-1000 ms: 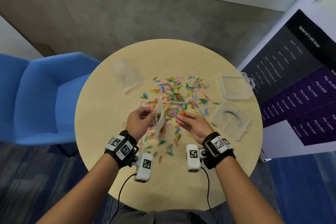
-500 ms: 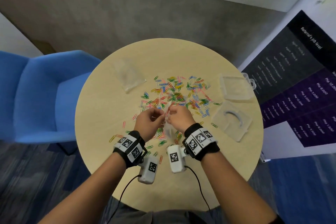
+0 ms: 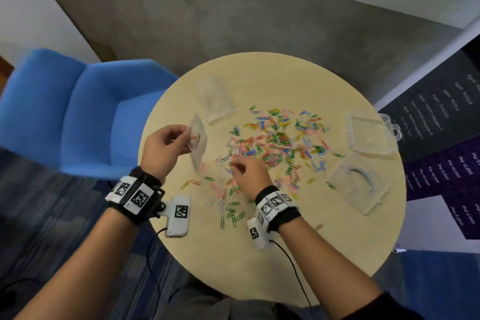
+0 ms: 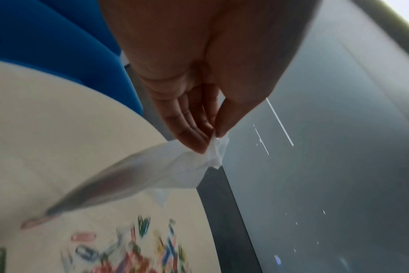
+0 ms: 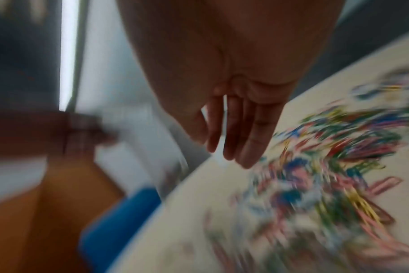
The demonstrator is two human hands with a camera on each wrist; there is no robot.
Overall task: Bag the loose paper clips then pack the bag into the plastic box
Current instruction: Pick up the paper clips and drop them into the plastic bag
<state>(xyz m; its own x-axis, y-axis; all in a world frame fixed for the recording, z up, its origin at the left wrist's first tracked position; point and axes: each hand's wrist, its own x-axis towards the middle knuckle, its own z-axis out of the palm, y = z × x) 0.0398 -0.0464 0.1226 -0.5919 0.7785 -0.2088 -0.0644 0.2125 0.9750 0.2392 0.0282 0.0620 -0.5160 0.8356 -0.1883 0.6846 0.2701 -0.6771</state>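
Since before, hands parted | left hand (image 3: 166, 148) pinches small clear plastic bag (image 3: 198, 144) | right hand (image 3: 248, 174), fingers loosely curled, on scattered coloured paper clips (image 3: 280, 143) | bagging step; next, gather clips beneath right hand.

Paper clips (image 3: 275, 148) lie mid-table (image 3: 259, 254), plastic box (image 3: 368, 135) to their right, spare bag (image 3: 215, 101) behind-left.

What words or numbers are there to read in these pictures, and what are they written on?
"Php" plus a number, in several rows: on the purple part of the poster. The amounts are too blurred to read.
White lines of text on the dark part of the poster: too small and blurred to read.
Wrist bands: black-and-white square code patterns only, no words.
Plastic box: no writing visible.
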